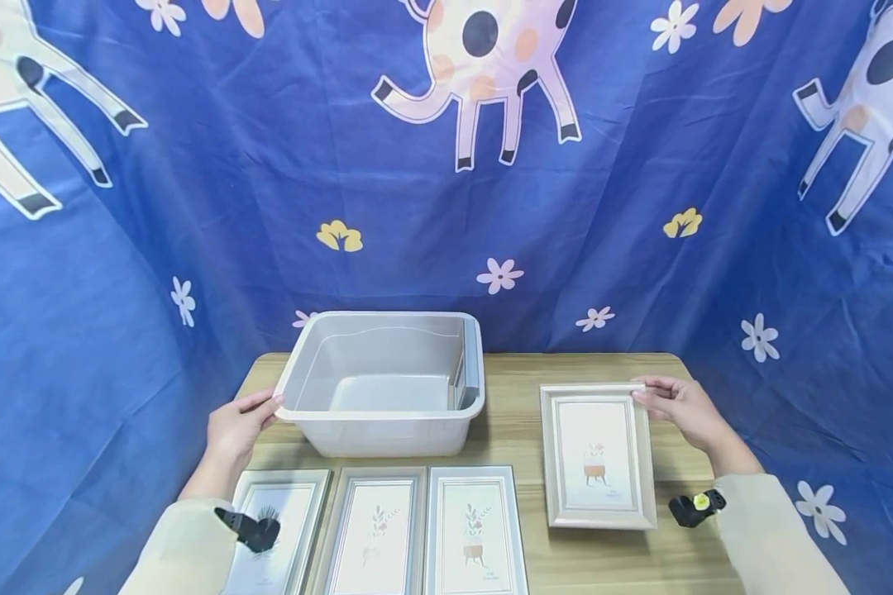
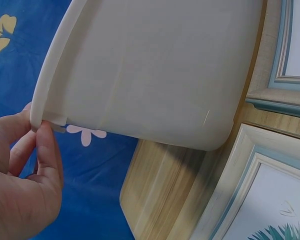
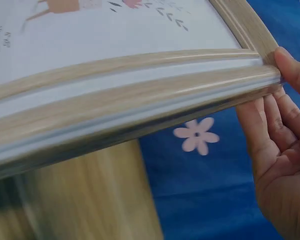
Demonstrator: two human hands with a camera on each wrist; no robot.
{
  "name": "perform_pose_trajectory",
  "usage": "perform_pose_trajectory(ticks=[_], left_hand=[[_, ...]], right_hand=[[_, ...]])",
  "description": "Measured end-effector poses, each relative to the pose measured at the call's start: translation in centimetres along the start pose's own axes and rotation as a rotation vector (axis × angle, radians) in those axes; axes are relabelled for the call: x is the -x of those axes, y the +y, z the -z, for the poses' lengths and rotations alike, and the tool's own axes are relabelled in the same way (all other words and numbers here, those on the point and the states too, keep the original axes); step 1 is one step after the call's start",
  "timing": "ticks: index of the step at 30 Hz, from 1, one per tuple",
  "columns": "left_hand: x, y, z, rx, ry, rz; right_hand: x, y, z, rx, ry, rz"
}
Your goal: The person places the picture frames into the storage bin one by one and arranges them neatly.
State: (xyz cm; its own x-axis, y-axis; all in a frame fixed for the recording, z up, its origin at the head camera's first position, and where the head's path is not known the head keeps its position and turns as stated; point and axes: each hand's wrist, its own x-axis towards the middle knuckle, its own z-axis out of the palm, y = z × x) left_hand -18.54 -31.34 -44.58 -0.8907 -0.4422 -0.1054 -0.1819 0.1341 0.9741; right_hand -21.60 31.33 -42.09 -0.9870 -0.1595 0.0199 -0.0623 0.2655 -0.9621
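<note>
Standing on the worktop [image 1: 513, 430], head view: one tub [image 1: 387, 434], rim pinched at its near left corner by the left hand [image 1: 232, 430]. Inside, upright along the right wall: one item [image 1: 471, 364], apparently a frame; whether others stand with it, cannot tell. Right of the tub: one held frame [image 1: 597, 454], print showing, pinched at its upper right corner by the right hand [image 1: 686, 411]; contact with the worktop, unclear. In a row before the tub, face up: left frame [image 1: 292, 529], partly covered by the sleeve; middle frame [image 1: 375, 533]; right frame [image 1: 476, 533]. Tally: one apparent frame in, four out, one of these in hand; by that count, an early stage.

Left wrist view: thumb and fingers closed on the rim; two lying frames near the tub wall.

Right wrist view: thumb on the border, fingers under the corner; wood-toned moulding, printed insert.
</note>
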Motion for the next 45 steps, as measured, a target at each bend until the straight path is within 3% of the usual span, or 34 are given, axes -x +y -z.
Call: perform_pose_trajectory(ticks=[5,13,21,30,40,45], left_hand=[[0.0,-0.2,0.1,-0.003,-0.001,0.002],[0.1,-0.2,0.1,-0.002,-0.002,0.004],[0.1,-0.2,0.0,0.003,-0.003,-0.002],[-0.1,-0.3,0.0,0.019,-0.008,-0.007],[-0.1,-0.1,0.1,0.052,-0.012,-0.013],[-0.1,-0.1,0.1,0.062,-0.016,-0.007]], right_hand=[[-0.1,-1.6,0.4,-0.105,0.063,0.07],[-0.3,-4.0,0.7,-0.343,0.075,0.22],[-0.6,-6.4,-0.5,-0.518,0.106,0.317],[-0.8,-9.9,-3.7,-0.717,0.213,0.375],[-1.7,-13.4,-8.6,-0.789,0.279,0.425],[-2.1,-14.6,-11.1,-0.746,0.311,0.422]])
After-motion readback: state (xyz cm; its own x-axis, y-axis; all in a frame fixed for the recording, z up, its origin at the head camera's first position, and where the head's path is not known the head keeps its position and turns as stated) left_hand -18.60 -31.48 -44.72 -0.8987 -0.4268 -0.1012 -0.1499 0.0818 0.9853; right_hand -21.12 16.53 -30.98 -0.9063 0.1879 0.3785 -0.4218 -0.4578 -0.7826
